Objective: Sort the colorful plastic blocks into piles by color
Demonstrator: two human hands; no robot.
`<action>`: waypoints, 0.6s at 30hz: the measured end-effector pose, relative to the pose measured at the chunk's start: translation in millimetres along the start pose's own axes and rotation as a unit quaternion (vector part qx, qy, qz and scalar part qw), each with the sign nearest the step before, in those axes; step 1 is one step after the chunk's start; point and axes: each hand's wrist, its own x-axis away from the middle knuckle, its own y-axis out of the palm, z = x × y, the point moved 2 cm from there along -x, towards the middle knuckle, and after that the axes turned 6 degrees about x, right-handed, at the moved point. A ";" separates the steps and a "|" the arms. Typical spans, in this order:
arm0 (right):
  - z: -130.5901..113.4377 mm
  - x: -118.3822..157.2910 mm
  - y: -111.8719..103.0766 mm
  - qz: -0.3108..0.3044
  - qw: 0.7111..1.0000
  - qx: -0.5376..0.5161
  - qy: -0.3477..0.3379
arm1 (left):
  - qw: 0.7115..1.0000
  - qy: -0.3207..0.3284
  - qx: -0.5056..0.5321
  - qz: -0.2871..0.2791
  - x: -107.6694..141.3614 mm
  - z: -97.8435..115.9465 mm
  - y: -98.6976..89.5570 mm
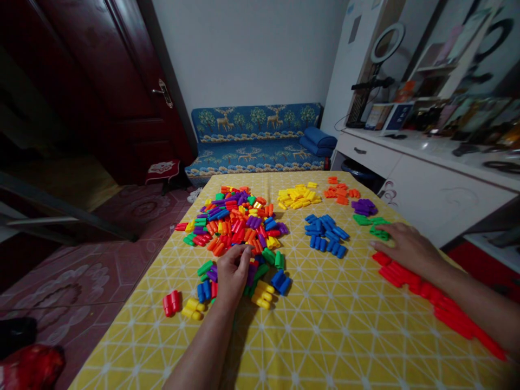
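My left hand [233,271] is at the near side of a mixed pile of plastic building blocks [238,225] in several colours. Its thumb and fingers are drawn together, and whatever lies between them is hidden. Over on the right, my right hand [408,246] reaches across with thumb and fingers apart. Its fingertips are at a small group of green blocks [379,230]. Beneath that hand and forearm runs a long row of red blocks [420,287]. Loose yellow blocks [263,295] and blue blocks [281,281] lie right of my left hand.
Separate groups of yellow blocks [298,196], orange blocks [339,190], purple blocks [364,207] and blue blocks [326,234] lie on the yellow patterned tablecloth [309,336]. Behind the table stands a blue sofa [255,146]. A white dresser [439,189] is at the right.
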 end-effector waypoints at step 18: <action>-160.1 53.5 -38.3 -0.054 0.967 -0.187 -0.168 | 0.998 0.054 -0.018 0.008 2.5 13.8 -5.5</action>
